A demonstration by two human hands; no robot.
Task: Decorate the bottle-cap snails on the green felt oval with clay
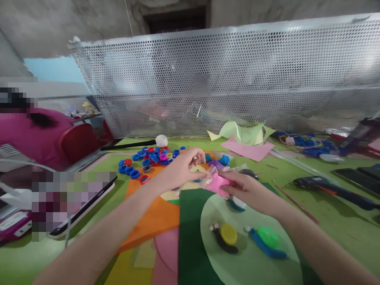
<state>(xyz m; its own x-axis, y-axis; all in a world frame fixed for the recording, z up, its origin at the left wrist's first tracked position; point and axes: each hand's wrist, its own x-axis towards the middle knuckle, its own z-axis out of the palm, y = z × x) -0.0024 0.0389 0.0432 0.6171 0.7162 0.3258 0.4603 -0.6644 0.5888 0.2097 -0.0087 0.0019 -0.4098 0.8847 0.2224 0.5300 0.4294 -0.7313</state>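
Since the pink lump in clear plastic (219, 186), above the flat dark-green sheet (190, 237), looks light, squashy and slippery, its right side—where your right hand (242, 185) pinches—suits gripping, left hand (190, 166) half-curled beside its left end.

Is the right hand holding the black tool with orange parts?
No, the right hand holds a pink packet, while the black tool lies on the green table.

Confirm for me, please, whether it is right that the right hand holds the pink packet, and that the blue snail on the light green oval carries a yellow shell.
Not quite: the head view shows that the blue snail on the light green oval carries a bright green shell. The right hand does hold the pink packet.
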